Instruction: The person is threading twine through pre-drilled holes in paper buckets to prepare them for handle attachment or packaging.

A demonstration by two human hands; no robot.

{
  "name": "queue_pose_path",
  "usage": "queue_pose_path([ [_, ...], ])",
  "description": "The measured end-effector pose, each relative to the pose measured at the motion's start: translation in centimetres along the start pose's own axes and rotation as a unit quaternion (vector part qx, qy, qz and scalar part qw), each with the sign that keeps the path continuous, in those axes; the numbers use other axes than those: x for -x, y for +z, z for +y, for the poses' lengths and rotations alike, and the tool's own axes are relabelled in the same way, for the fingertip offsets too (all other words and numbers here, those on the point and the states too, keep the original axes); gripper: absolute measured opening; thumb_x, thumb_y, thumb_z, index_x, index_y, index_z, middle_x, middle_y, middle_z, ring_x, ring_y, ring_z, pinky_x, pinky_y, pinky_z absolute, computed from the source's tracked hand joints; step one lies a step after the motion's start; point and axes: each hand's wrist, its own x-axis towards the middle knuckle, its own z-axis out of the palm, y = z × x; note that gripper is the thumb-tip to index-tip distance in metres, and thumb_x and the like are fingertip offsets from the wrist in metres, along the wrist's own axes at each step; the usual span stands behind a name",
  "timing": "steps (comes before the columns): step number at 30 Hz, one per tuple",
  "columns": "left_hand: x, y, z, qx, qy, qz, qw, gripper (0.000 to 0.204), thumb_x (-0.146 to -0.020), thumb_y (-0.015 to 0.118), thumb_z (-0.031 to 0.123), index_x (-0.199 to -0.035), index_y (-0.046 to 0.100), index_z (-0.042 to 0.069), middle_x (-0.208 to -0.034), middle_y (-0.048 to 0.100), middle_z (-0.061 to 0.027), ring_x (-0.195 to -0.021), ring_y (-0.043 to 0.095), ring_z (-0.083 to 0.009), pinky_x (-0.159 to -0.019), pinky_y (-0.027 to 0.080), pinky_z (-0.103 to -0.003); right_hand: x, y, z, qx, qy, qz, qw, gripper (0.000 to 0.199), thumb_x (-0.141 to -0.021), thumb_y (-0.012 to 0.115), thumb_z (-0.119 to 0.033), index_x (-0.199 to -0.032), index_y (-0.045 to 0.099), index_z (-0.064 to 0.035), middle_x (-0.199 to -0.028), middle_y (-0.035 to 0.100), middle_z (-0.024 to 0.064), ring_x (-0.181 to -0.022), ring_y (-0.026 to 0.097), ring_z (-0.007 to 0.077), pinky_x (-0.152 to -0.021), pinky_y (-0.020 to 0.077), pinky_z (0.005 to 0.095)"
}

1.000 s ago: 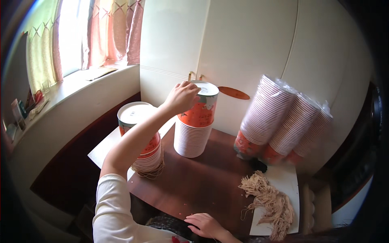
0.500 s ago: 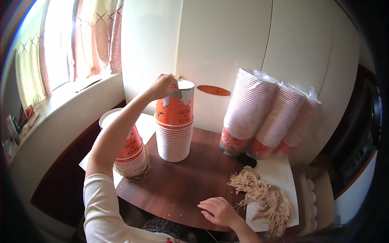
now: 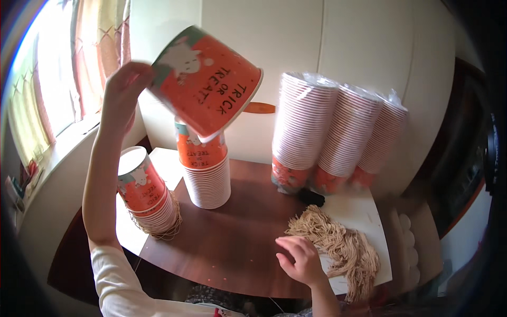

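Left hand [image 3: 124, 90], fingers gripping, lifts an orange printed paper cup [image 3: 206, 79], tilted, above the middle cup stack [image 3: 207, 169]; right hand [image 3: 298, 259], fingers loosely curled, touches tan string bundle [image 3: 338, 245].

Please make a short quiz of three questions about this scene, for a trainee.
1. True or false: the left hand holds an orange paper cup in the air.
2. What does the right hand touch: A) the bundle of tan strings, B) the wrapped cup stacks, C) the window?
3. How many open cup stacks stand on the table?

Key: 1 true; 2 A; 3 two.
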Motion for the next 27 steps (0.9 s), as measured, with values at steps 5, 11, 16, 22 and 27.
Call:
queue_pose_path([
  [5, 11.6, 5.9, -2.1, 0.311, -0.345, 0.011, 0.886, 0.019, -0.085, 0.054, 0.020, -0.093, 0.056, 0.003, -0.083, 0.059, -0.0023, -0.071, 0.055, -0.0106, -0.062, 0.044, -0.024, 1.3, 1.3, 0.8, -0.101, 0.080, 0.120, 0.984, 0.070, -0.067, 0.073, -0.014, -0.125, 0.034, -0.0065, -0.125, 0.039, 0.0170, -0.099, 0.052, 0.0271, -0.082, 0.0446, 0.0346],
  [11, 27.4, 11.3, -8.6, 0.517, -0.615, -0.019, 0.595, 0.033, -0.088, 0.046, 0.016, -0.116, 0.049, -0.001, -0.110, 0.056, -0.0148, -0.097, 0.057, -0.0227, -0.082, 0.048, -0.036, 1.9, 2.0, -1.0, 0.011, 0.047, 0.013, 0.999, 0.064, -0.061, 0.075, -0.019, -0.118, 0.047, -0.0229, -0.130, 0.031, 0.0188, -0.113, 0.038, 0.0423, -0.090, 0.0384, 0.0463],
  [16, 33.1, 15.4, -11.1, 0.344, -0.621, -0.094, 0.698, 0.037, -0.087, 0.052, 0.022, -0.120, 0.048, 0.004, -0.114, 0.055, -0.0084, -0.100, 0.054, -0.0179, -0.085, 0.043, -0.030, 3.0, 2.6, 0.6, 0.099, 0.056, -0.019, 0.993, 0.042, -0.061, 0.075, -0.019, -0.099, 0.056, -0.0147, -0.109, 0.047, 0.0073, -0.097, 0.047, 0.0301, -0.079, 0.0439, 0.0394],
  [22, 29.8, 14.8, -12.5, 0.251, -0.535, -0.182, 0.786, 0.021, -0.088, 0.051, 0.018, -0.102, 0.057, 0.004, -0.092, 0.060, -0.0025, -0.086, 0.055, -0.0105, -0.076, 0.043, -0.025, 3.2, 1.3, 0.8, 0.142, 0.054, -0.054, 0.987, 0.037, -0.067, 0.072, -0.034, -0.093, 0.056, -0.0120, -0.099, 0.051, 0.0060, -0.089, 0.053, 0.0220, -0.075, 0.0443, 0.0348],
  [27, 25.6, 15.6, -12.5, 0.316, -0.497, -0.144, 0.795, 0.022, -0.090, 0.047, 0.019, -0.096, 0.056, 0.000, -0.087, 0.058, -0.0042, -0.081, 0.055, -0.0110, -0.074, 0.045, -0.024, 3.8, -1.4, 5.3, 0.160, 0.149, 0.052, 0.974, 0.015, -0.073, 0.064, -0.007, -0.088, 0.061, -0.0076, -0.092, 0.058, 0.0046, -0.080, 0.058, 0.0232, -0.068, 0.0463, 0.0336],
])
